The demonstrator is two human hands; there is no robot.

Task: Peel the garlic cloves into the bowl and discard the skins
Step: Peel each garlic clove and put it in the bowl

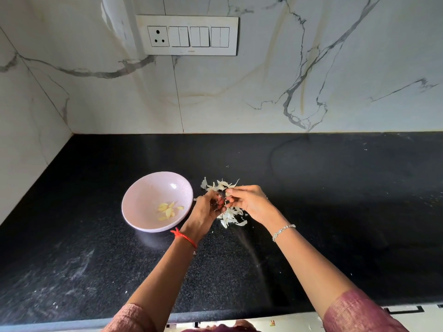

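Observation:
A pale pink bowl [143, 195] sits on the black counter and holds several peeled yellow garlic cloves [167, 210]. Just right of it lies a heap of white garlic skins [230, 215]. My left hand [206, 210] and my right hand [249, 200] meet above the heap, fingertips curled in toward each other around something small. What they pinch is hidden between the fingers; it may be a clove or a bit of skin.
The black granite counter [335, 212] runs wide to the right and toward me. A marble wall with a switch panel [187, 35] stands behind, and a side wall closes the left corner. The counter's front edge is near my body.

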